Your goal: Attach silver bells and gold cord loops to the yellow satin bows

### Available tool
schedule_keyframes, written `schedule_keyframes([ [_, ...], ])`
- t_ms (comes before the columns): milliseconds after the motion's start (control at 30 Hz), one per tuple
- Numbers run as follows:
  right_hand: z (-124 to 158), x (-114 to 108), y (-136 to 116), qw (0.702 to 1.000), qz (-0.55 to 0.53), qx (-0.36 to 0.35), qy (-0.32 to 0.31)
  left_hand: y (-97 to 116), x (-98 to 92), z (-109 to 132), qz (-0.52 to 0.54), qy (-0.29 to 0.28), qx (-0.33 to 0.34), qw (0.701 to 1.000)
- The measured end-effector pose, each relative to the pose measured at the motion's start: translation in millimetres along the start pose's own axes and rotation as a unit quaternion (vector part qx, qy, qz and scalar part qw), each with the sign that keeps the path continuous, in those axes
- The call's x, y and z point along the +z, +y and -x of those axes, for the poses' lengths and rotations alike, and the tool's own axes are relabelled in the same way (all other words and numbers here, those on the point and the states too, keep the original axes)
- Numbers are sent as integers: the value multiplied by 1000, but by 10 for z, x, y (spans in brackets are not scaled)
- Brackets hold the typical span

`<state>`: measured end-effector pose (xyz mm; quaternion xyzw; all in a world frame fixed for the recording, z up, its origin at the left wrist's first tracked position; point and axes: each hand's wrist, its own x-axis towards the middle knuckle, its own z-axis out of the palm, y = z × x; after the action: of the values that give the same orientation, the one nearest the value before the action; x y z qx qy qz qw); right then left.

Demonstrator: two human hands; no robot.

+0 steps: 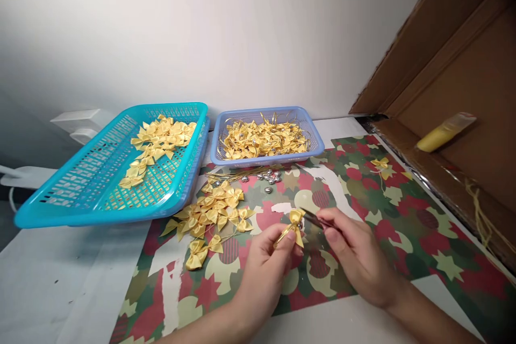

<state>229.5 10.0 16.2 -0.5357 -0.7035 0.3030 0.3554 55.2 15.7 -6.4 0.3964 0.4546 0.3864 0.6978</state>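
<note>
A yellow ribbon bow (296, 217) with gold cord is pinched between the thumb and fingers of my left hand (271, 255). My right hand (355, 250) grips a small dark-bladed tool (312, 217), perhaps scissors or a cutter. Its tip points left and lies close beside the bow. A small silver bead shows at the bow, partly hidden by the fingers. Loose yellow bows (217, 207) are piled on the patterned sheet to the left of my left hand. Behind my hands are several silver beads (268, 190) and some gold cords (234, 174).
At the left stands a turquoise basket (97, 217) with yellow bows inside. A blue-violet basket (268, 162) full of corded bows is by the wall. One bow (380, 163) lies at the right, near a cardboard panel (463, 80) with a yellow roll (441, 134).
</note>
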Motion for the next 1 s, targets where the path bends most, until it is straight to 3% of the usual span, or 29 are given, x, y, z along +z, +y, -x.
schedule_keyframes([
  [200,28,58,-28,998,27,-60,2,67,-19,51,-92,-2,86,992],
  [400,25,61,-34,989,89,-109,35,82,-26,51,-123,-2,127,984],
  [1000,-1,98,-37,987,99,-115,59,78,-11,43,-106,-9,111,988],
])
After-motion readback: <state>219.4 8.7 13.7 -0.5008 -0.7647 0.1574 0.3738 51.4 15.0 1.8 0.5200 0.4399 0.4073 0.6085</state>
